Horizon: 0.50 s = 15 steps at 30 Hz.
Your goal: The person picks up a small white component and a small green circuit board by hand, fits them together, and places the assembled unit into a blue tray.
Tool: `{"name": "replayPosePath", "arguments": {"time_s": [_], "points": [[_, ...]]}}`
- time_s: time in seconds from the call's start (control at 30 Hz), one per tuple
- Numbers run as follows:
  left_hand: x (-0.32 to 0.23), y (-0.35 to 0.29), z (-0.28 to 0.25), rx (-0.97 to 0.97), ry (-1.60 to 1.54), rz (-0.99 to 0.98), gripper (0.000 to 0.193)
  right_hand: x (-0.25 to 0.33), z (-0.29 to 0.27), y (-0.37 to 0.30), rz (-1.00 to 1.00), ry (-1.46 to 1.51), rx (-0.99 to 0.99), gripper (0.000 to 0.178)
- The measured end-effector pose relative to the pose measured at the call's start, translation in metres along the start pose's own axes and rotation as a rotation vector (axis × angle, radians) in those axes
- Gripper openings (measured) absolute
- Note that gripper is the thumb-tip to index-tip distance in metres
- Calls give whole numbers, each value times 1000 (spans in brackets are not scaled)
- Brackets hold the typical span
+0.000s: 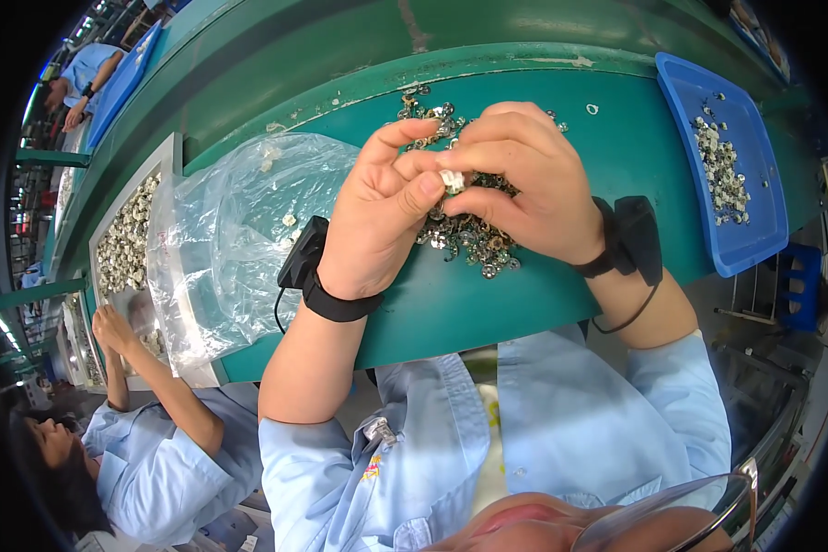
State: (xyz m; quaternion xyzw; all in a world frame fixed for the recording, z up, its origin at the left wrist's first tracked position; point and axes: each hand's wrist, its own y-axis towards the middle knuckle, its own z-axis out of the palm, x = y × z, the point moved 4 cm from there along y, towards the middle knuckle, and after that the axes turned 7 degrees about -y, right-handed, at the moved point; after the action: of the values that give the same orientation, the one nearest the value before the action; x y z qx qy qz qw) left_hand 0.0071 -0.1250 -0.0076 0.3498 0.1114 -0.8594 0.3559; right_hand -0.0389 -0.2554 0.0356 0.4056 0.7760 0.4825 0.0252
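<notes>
My left hand [375,210] and right hand [545,189] both pinch the white part [453,181]; I'd grip lightly, above the pile [474,241], inside the near edge of the bench [621,156].

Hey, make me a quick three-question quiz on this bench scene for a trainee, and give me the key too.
1. Multiple choice: What colour is the small part held between the left hand and the right hand?
A) black
B) white
C) blue

2. True or false: The blue tray lies to the person's right of the pile of metal parts.

3. Fill in the blank: Crinkled, see-through ____ lies on the green table, to the person's left of both hands.

Key:
1. B
2. True
3. plastic
</notes>
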Motion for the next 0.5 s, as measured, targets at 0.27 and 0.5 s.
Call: {"name": "replayPosePath", "arguments": {"time_s": [0.27,0.5], "points": [[-4,1,-5,-105,210,106,29,-3,-8,0,-4,-26,-11,30],[-17,2,-27,-288,393,290,18,-104,-48,-23,785,571,-596,20]]}}
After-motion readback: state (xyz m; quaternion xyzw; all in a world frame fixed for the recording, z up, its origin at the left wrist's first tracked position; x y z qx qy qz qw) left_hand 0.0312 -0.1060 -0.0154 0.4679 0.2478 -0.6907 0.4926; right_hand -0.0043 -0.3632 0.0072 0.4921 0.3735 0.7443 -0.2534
